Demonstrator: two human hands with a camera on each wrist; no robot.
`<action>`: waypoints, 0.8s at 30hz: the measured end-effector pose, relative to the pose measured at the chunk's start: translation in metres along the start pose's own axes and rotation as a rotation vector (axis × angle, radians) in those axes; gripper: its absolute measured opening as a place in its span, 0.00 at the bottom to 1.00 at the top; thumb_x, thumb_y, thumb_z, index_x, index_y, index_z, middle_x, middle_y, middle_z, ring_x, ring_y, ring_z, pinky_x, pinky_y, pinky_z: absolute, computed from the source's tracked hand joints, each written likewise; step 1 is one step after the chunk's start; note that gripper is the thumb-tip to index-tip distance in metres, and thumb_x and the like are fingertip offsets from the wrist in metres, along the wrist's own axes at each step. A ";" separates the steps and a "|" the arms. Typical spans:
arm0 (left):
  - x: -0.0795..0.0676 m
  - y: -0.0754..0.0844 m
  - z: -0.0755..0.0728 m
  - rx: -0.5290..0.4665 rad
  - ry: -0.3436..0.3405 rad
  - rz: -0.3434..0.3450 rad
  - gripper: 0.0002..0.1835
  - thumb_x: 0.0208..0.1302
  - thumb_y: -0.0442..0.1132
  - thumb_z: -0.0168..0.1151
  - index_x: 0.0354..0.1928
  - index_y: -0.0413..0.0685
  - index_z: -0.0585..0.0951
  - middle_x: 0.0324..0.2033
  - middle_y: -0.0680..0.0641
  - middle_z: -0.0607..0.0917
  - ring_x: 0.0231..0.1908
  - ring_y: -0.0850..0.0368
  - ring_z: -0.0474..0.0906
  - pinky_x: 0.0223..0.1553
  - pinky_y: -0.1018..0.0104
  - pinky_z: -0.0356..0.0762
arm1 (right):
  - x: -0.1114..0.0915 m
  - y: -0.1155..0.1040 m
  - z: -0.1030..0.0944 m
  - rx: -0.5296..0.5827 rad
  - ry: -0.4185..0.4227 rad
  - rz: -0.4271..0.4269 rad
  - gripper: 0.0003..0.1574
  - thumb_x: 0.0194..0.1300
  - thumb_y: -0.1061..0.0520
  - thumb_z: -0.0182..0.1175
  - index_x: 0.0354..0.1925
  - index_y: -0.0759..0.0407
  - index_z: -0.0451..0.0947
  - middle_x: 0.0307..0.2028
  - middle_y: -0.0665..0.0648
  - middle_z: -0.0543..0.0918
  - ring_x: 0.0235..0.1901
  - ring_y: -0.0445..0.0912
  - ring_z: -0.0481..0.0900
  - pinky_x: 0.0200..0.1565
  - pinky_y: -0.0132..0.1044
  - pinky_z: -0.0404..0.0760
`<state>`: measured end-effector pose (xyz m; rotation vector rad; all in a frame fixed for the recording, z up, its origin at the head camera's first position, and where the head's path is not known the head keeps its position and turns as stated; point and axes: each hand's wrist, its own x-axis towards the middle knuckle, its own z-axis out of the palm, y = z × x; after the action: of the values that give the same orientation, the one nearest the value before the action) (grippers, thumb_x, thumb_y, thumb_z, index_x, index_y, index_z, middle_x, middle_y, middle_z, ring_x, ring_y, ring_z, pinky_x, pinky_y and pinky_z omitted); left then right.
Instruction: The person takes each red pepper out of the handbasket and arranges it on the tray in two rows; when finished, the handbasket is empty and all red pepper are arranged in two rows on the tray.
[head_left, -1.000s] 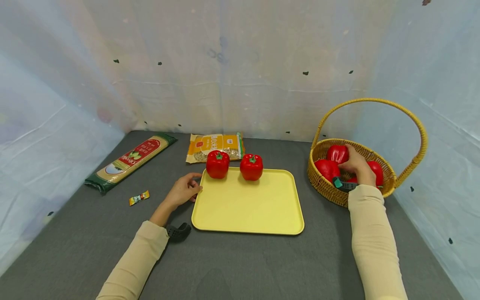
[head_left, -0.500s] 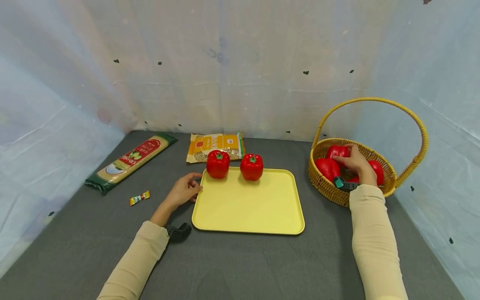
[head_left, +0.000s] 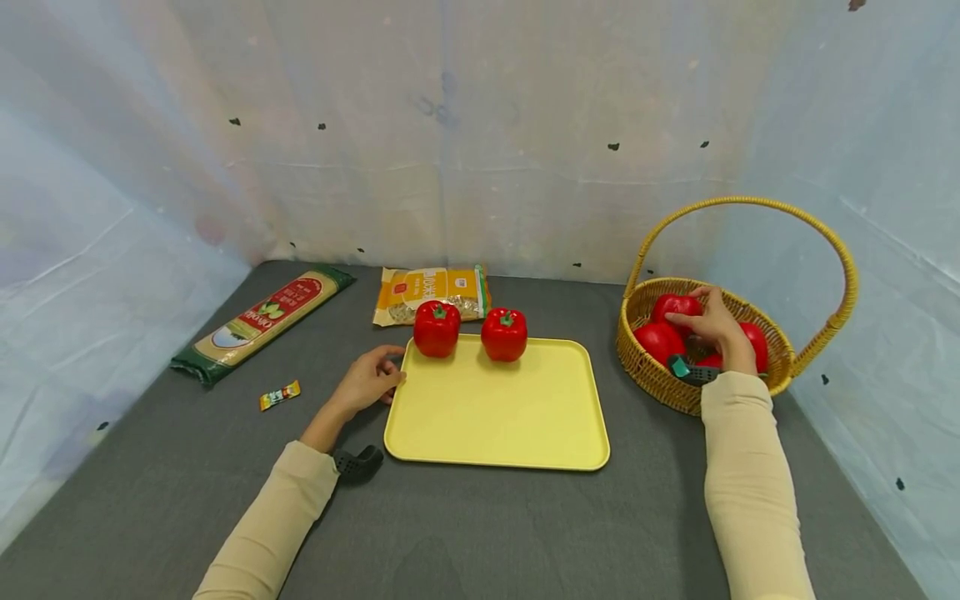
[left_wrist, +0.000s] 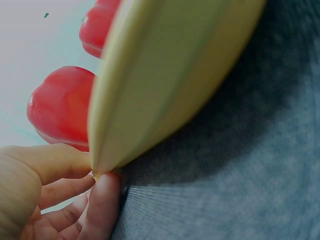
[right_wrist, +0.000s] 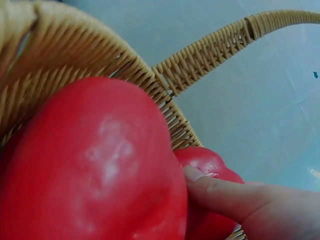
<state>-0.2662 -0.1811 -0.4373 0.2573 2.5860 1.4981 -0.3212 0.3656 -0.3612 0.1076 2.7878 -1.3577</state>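
Two red peppers already stand on the yellow tray (head_left: 495,417), side by side along its far edge: the left pepper (head_left: 436,328) and the right pepper (head_left: 503,334), close together but apart. The remaining peppers lie in the wicker basket (head_left: 660,385) at the right, well apart from the tray; three show clearly from the head view, and a fourth may lie under the wrist, though that spot is too covered to be sure. The right hand (head_left: 711,327) is down inside the basket with its fingers curled over the far pepper (head_left: 673,307). In the right wrist view a fingertip (right_wrist: 210,192) presses against red skin between two peppers, so the hand seems to be closing on that pepper, yet it still rests among the others and nothing has been lifted out. The left hand (head_left: 369,380) sits at the tray's near-left rim, and the left wrist view shows thumb and fingers (left_wrist: 102,200) pinching that rim, steadying the tray on the grey cloth. By my reckoning the move of peppers from basket to tray is somewhat under halfway: two placed, at least three to go, and most of the tray is bare. A long pasta pack (head_left: 258,321), an orange bag (head_left: 431,292) and a small sweet (head_left: 279,395) lie off to the left, untouched.
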 end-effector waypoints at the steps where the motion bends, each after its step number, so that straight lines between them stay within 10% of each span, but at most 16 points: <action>1: 0.000 0.000 0.000 0.000 -0.001 -0.002 0.25 0.63 0.35 0.59 0.61 0.39 0.67 0.30 0.42 0.75 0.21 0.55 0.75 0.23 0.64 0.80 | 0.000 0.000 0.000 -0.005 0.014 -0.006 0.45 0.64 0.46 0.58 0.60 0.65 0.40 0.59 0.77 0.51 0.52 0.64 0.61 0.42 0.47 0.78; 11: 0.002 0.000 0.000 0.020 0.008 -0.006 0.25 0.63 0.35 0.59 0.61 0.39 0.68 0.30 0.42 0.75 0.21 0.55 0.75 0.23 0.64 0.79 | 0.000 -0.003 -0.001 -0.006 0.100 -0.095 0.60 0.58 0.50 0.65 0.71 0.58 0.33 0.63 0.79 0.50 0.61 0.70 0.53 0.59 0.64 0.59; 24: 0.000 0.000 0.000 0.002 0.003 -0.008 0.25 0.63 0.35 0.59 0.61 0.39 0.68 0.30 0.42 0.75 0.20 0.55 0.75 0.23 0.64 0.79 | -0.007 -0.013 -0.001 -0.007 0.168 -0.023 0.62 0.56 0.44 0.65 0.71 0.66 0.39 0.65 0.73 0.46 0.62 0.67 0.52 0.57 0.63 0.63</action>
<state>-0.2664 -0.1807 -0.4372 0.2447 2.5880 1.4943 -0.3155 0.3584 -0.3498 0.1985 2.9385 -1.4059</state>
